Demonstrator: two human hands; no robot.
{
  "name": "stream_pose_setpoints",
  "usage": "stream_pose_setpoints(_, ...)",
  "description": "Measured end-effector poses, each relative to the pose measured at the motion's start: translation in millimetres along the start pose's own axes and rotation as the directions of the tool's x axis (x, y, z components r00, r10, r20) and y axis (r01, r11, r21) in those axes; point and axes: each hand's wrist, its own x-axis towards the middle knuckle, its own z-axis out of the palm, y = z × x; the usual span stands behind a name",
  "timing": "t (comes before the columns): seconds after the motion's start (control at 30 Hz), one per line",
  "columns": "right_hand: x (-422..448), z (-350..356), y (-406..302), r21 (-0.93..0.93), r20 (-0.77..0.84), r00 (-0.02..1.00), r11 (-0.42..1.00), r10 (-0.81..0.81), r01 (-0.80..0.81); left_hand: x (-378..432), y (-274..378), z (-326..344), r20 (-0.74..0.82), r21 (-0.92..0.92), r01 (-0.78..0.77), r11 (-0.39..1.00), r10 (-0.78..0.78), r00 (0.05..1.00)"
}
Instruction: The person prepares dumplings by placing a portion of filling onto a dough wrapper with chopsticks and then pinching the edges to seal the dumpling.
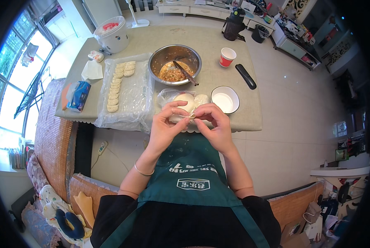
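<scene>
My left hand (pixel 167 125) and my right hand (pixel 215 125) meet at the table's near edge, above my green apron (pixel 189 155). Between their fingertips they pinch the edge of a dumpling (pixel 191 115), mostly hidden by the fingers. Just beyond lie round dough wrappers (pixel 185 101) on a clear plastic bag (pixel 166 96), with more pale dough (pixel 201 99) beside them. A white bowl with a dark rim (pixel 225 99) stands right of my right hand. Further back, a steel mixing bowl (pixel 151 66) holds minced filling (pixel 172 73), with dark chopsticks (pixel 185 72) resting on its rim.
Left of the bowl, a plastic-covered tray (pixel 133 96) carries rows of folded dumplings (pixel 113 96). Around it are a tissue pack (pixel 79 96) and a white bucket (pixel 112 37). A paper cup (pixel 227 57), a black case (pixel 246 76) and a black bottle (pixel 233 26) stand at right.
</scene>
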Motion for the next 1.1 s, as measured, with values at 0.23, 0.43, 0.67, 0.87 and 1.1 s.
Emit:
stream_pose_setpoints(0.23, 12, -14, -11, -0.41, 0.169, 0.964, 0.875, -0.206, 0.259, -2, 5, 0, -0.003, 0.122, -0.05, 0.991, 0.051, 0.999)
stream_pose_setpoints(0.43, 18, -17, -15, -0.53, 0.27, 0.931, 0.769, -0.247, 0.358, -5, 7, 2, -0.01, 0.203, -0.068, 0.977, 0.072, 0.997)
stream_pose_setpoints(0.67, 20, -15, -20, -0.575, 0.309, 0.913, 0.712, -0.267, 0.403, -6, 9, 1, -0.016, 0.272, -0.075, 0.959, 0.083, 0.996)
stream_pose_setpoints(0.87, 17, -12, -19, -0.583, 0.283, 0.918, 0.71, -0.278, 0.395, -4, 7, 0, -0.038, 0.256, -0.06, 0.965, 0.072, 0.997)
stream_pose_setpoints(1.1, 16, -10, -18, -0.609, 0.296, 0.915, 0.684, -0.275, 0.402, -5, 3, -1, -0.029, 0.31, -0.099, 0.946, 0.114, 0.993)
